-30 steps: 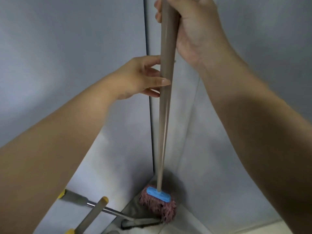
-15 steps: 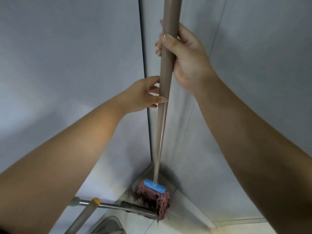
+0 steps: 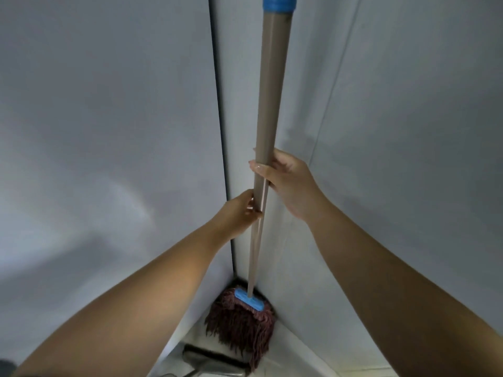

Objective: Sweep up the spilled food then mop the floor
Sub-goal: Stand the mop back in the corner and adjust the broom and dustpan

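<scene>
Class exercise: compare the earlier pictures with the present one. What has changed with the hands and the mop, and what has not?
The mop head has lifted slightly in the corner. Both hands keep gripping the mop handle, right hand above left hand. The dustpan stays below.

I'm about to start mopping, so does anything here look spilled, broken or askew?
Nothing stands out. The tan-handled mop stands in the corner of the grey walls, its reddish string head hanging intact. The right hand and left hand both grip the handle. No spill shows on the visible floor.
</scene>
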Available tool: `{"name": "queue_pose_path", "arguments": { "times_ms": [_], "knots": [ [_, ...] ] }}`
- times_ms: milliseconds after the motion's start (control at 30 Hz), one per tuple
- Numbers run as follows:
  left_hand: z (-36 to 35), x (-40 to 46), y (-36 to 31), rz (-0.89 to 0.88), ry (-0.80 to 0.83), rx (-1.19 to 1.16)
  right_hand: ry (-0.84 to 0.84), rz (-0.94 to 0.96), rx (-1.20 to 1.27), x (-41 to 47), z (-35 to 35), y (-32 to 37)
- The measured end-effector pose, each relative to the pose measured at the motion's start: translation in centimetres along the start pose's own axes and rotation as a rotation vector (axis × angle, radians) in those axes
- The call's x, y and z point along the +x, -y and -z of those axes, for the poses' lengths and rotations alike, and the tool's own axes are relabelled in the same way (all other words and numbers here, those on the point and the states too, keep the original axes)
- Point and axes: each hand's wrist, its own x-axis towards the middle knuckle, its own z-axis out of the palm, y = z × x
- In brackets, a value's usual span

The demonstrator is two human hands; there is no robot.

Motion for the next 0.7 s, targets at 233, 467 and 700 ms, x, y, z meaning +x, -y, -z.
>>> {"name": "queue_pose_path", "arguments": {
  "times_ms": [233, 467, 700],
  "knots": [
    [-1.3, -0.9, 1.0, 0.125, 0.03, -0.014, -0.121, -0.125, -0.186, -0.9, 0.1, -2.8],
    [-0.9, -2.1, 2.0, 0.178, 0.081, -0.106, -0.156, -0.159, -0.336, 0.4, 0.9, -3.7],
    [-0.5, -0.8, 1.4, 0.136, 0.076, -0.089, -0.257, -0.174, -0.408, 1.0, 0.3, -4.5]
  ]
}}
